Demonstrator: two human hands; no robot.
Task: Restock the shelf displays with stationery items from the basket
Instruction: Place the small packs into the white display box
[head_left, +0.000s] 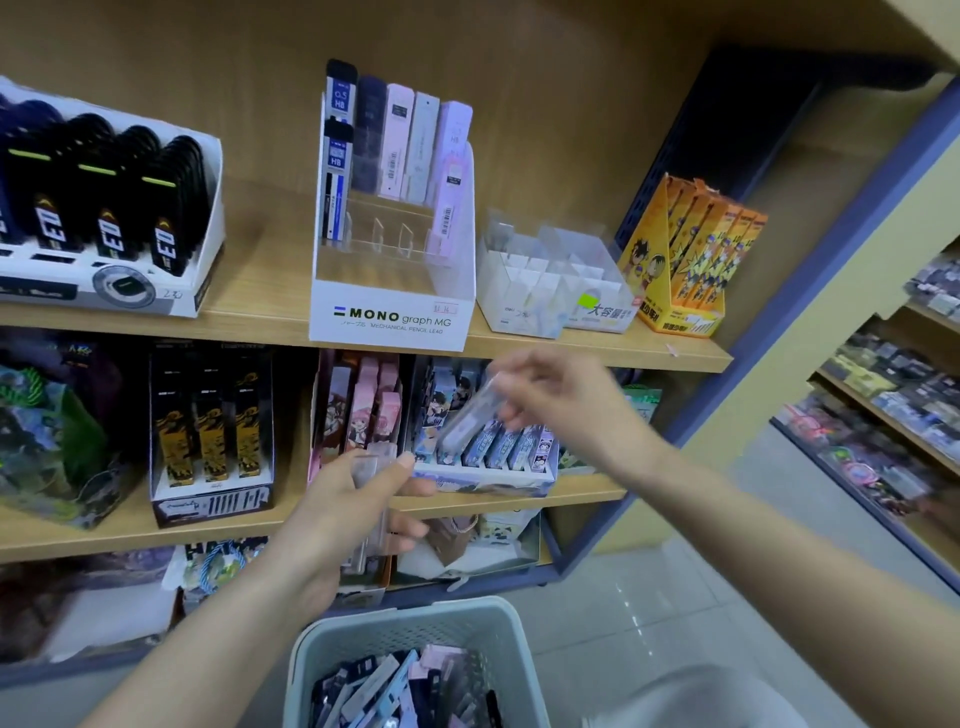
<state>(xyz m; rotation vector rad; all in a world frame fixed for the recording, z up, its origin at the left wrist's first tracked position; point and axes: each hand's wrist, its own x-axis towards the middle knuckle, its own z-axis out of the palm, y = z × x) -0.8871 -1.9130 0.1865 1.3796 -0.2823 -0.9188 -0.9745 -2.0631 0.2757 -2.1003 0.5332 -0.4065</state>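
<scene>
My left hand (340, 512) grips a small stack of clear lead cases (373, 499) in front of the middle shelf. My right hand (553, 400) pinches one pale lead case (470, 415), tilted and blurred, just below the top shelf's edge. Above it stands the white MONO display box (392, 317), with several lead cases in its back row and left slot; its front clear slots hold nothing. The grey basket (410, 623) sits at the bottom centre, filled with several stationery packs.
On the top shelf a black lead display (104, 208) stands at the left, a clear divided box (550, 291) and an orange cartoon box (691, 260) at the right. Cartoon-print displays (488, 452) fill the middle shelf. Another rack (883, 415) lies at the far right.
</scene>
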